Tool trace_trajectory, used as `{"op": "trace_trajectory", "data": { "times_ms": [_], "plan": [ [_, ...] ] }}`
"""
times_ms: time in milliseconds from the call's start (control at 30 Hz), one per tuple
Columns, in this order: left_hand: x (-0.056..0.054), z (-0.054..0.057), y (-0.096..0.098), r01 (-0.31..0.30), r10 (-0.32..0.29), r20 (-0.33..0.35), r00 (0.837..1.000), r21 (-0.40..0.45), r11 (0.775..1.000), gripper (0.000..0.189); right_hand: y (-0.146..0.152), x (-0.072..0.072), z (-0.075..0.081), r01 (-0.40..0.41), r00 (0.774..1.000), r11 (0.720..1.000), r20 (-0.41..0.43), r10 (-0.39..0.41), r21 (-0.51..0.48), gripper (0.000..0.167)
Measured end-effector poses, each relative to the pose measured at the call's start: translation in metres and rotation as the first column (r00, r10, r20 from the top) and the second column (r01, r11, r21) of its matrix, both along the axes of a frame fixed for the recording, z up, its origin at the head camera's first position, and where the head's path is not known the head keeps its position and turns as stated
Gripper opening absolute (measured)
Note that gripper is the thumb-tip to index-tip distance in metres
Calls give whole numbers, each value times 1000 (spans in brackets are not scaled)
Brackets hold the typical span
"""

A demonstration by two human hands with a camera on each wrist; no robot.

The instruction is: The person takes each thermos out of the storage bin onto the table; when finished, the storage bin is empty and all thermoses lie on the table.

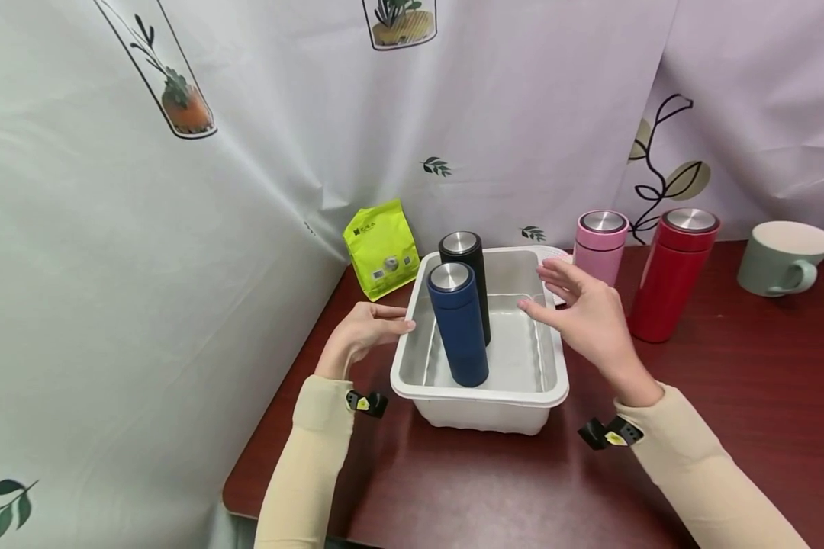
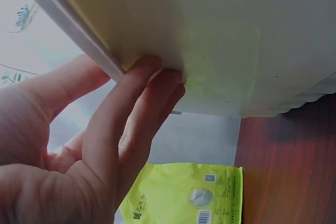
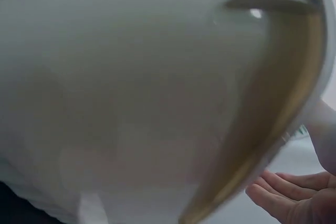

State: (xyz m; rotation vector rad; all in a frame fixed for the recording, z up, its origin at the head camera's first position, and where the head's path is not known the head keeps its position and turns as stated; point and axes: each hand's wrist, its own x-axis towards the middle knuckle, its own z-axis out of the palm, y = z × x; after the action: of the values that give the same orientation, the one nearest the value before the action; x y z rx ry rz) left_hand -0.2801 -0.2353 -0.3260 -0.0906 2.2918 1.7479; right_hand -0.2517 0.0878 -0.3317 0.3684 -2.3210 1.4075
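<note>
So there's a white plastic tub (image 1: 481,415) in the middle of the frame, looks like it's sitting on the reddish-brown table (image 1: 487,492). The person's left hand (image 1: 372,329) pinches its left rim, thumb on one side and fingers tucked under the lip in the left wrist view. Probably because that lip is the handiest bit to hold, and my guess is it helps steady the thing.

The right hand (image 1: 587,313) is spread wide by the right rim, thumb well apart from the fingers, no object in it. Can't tell if it's actually touching the rim.

Inside the tub, a navy blue thermos (image 1: 461,332) and a black one (image 1: 480,276) stand on the left side, blue in front. They're way taller than the walls, so standing them up likely keeps the caps easy to grab.

Pink thermos (image 1: 600,248), red thermos (image 1: 675,278) and green mug (image 1: 769,263) are off to the right; a lime-green packet (image 1: 382,252) leans back at upper left of the tub.
</note>
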Motion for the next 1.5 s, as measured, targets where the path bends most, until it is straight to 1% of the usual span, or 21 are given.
{"op": "trace_trajectory", "data": {
  "times_ms": [167, 267, 367, 633, 800, 967, 1167, 1400, 1500],
  "plan": [
    [0, 0, 0, -1, 1, 3, 1000, 3, 1000, 49, -10, -3, -1, -74, 997, 997, 36, 74, 15, 72],
    [-1, 0, 0, -6, 6, 6, 1000, -4, 1000, 49, -16, -6, 1, -118, 991, 993, 63, 116, 21, 72],
    [-2, 0, 0, -10, 10, 6, 1000, -7, 1000, 49, -21, -9, 1, -154, 986, 988, 74, 152, 22, 73],
    [-3, -1, 0, 4, -4, 10, 1000, -15, 1000, 49, -33, -12, -3, -203, 976, 979, 83, 201, 13, 75],
    [-4, -1, 1, -3, 3, 8, 1000, -28, 1000, 49, -40, -16, -1, -249, 961, 968, 138, 241, 41, 80],
    [-5, -1, 0, -7, 7, 2, 1000, -32, 999, 48, -46, -20, 2, -279, 949, 956, 174, 261, 89, 83],
    [-5, 0, 0, -17, 17, 6, 1000, -23, 1000, 49, -52, -25, 3, -302, 945, 945, 174, 279, 126, 80],
    [-4, 0, 0, -8, 8, 4, 1000, -57, 998, 50, -56, -29, 3, -323, 938, 932, 186, 292, 167, 81],
    [-4, 0, 1, 4, -4, 1, 1000, -47, 999, 50, -56, -30, 3, -324, 939, 928, 187, 290, 186, 83]
  ]
}}
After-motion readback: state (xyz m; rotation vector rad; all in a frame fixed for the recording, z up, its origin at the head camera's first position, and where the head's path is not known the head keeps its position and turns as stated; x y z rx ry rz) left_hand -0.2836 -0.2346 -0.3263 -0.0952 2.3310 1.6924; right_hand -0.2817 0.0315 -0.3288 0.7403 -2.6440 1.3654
